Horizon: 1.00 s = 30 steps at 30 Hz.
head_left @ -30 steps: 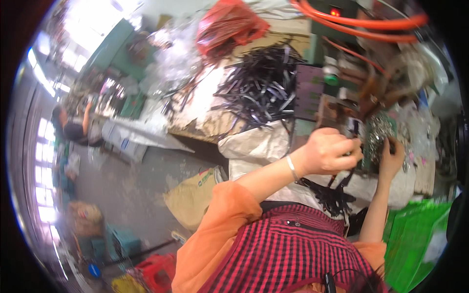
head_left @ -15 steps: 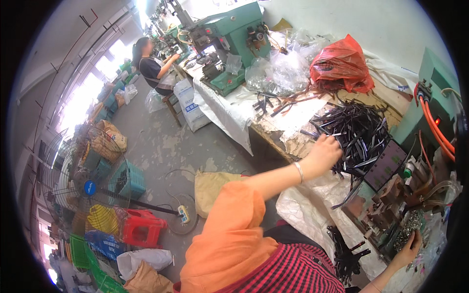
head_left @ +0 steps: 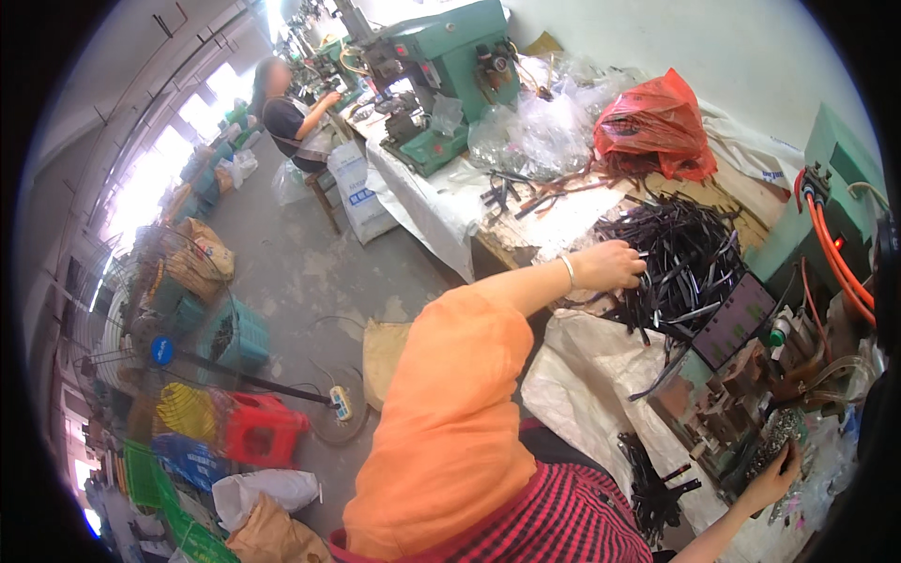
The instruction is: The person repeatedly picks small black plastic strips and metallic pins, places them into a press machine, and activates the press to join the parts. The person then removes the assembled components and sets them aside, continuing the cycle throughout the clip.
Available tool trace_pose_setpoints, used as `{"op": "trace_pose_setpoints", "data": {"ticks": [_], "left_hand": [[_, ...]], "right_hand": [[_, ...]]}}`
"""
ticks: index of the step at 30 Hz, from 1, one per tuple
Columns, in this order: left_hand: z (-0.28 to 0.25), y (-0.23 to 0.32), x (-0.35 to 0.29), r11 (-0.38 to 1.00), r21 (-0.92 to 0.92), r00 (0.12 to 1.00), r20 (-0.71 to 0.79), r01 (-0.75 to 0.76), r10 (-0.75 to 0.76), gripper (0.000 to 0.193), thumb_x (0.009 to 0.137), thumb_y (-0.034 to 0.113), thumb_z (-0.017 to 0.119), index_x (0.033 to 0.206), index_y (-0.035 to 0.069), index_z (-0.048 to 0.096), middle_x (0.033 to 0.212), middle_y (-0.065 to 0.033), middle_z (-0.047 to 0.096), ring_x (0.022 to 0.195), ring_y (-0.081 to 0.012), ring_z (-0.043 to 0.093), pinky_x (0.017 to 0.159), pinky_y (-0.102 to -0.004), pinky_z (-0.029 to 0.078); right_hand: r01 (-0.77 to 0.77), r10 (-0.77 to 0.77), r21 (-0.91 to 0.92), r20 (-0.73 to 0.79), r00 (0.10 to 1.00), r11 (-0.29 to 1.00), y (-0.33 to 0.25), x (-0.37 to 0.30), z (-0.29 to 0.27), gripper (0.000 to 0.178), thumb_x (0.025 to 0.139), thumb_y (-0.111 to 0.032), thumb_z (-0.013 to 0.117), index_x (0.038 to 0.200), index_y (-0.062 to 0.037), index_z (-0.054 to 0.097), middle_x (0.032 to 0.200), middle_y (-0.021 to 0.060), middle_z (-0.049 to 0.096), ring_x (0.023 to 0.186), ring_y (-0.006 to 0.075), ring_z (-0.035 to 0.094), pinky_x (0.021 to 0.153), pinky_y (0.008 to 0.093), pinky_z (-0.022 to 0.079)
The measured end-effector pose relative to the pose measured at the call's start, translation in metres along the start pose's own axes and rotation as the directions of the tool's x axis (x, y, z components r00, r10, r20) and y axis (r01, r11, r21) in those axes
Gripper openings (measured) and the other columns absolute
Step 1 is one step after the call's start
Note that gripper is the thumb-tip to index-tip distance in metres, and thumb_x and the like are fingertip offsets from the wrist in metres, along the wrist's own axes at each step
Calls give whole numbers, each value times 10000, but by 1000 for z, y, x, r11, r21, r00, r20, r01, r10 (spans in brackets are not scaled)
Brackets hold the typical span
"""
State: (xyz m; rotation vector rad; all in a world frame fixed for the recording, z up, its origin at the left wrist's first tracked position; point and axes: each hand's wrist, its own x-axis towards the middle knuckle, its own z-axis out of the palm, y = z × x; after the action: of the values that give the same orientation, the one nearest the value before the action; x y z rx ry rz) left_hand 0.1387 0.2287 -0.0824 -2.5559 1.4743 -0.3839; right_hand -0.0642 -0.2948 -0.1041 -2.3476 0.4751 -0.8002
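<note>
At the left edge of the loose pile of black strips [head_left: 680, 267], left hand [head_left: 610, 266] with the palm downward, fingers bent and their tips at the nearest strips. Impossible to tell from here between grasping one strip and only touching it. Pile lying directly on the worktop [head_left: 737, 199], between the red plastic bag [head_left: 652, 127] and the dark rectangular plate [head_left: 737, 321].

Farther to the right, right hand [head_left: 770, 483] close against the heap of small shiny metal parts [head_left: 781, 432], fingers curled toward it. Cannot tell about any part between these fingers, too small and partly hidden.

About the containers: red bag bulging, contents mostly covered by the folds. To the left of it, clear plastic bags [head_left: 554, 131] crowded together, with small greyish pieces seen through the film. Near the body, pale woven sheet [head_left: 591, 366], with a second bunch of black strips [head_left: 652, 488] beside its lower part.

On the floor, teal basket [head_left: 251, 347] with something dark inside, not clear enough to name. Lower, white bag [head_left: 272, 488] touching a brown bag [head_left: 277, 537]. Near the seated co-worker [head_left: 296, 122], upright white sack [head_left: 357, 192].
</note>
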Motion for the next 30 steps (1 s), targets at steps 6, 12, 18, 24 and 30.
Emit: {"op": "trace_pose_setpoints", "data": {"ticks": [6, 12, 18, 24, 30], "left_hand": [[-6, -23, 1, 986, -55, 969, -180, 159, -166, 149, 811, 163, 698, 951, 154, 748, 1105, -48, 631, 982, -248, 636, 817, -390, 544], [-12, 5, 84, 850, -403, 710, -483, 340, -513, 109, 803, 158, 725, 896, 110, 756, 922, -64, 699, 900, -289, 672, 784, -402, 546], [-26, 84, 91, 200, -970, 270, -159, 136, -950, 300, 945, 25, 644, 1237, 14, 571, 774, -80, 676, 670, -164, 652, 667, -299, 506], [-84, 146, 96, -319, -847, 602, -3, -426, -798, 226, 1002, 30, 649, 1164, 12, 493, 895, -72, 693, 850, -139, 680, 799, -280, 536], [-187, 137, 143, 692, -672, 484, -713, -265, -507, 290, 887, 72, 718, 1146, -9, 616, 908, -154, 662, 779, -303, 687, 669, -381, 518]], "right_hand": [[-158, 166, 174, -32, 986, 972, 13, -44, -33, 294, 1066, -145, 588, 1286, 29, 676, 1257, 96, 699, 1156, 177, 640, 1034, 316, 485], [-36, 15, 451, 50, 999, 892, -64, -3, 3, 320, 1041, -85, 612, 1338, 34, 611, 1263, 112, 677, 1159, 186, 623, 1052, 310, 450], [-120, 138, 745, 38, 990, 656, -92, -2, 48, 453, 1010, -7, 612, 1445, 42, 497, 1350, 120, 617, 1226, 201, 577, 1079, 336, 425], [-175, 199, 780, 66, 978, 601, -99, -10, 48, 539, 979, 4, 640, 1481, 52, 448, 1410, 157, 577, 1277, 225, 554, 1129, 352, 391], [-239, 236, 882, 151, 960, 406, -136, -9, 35, 586, 950, 7, 644, 1495, 51, 431, 1394, 168, 587, 1285, 238, 556, 1144, 369, 385]]}}
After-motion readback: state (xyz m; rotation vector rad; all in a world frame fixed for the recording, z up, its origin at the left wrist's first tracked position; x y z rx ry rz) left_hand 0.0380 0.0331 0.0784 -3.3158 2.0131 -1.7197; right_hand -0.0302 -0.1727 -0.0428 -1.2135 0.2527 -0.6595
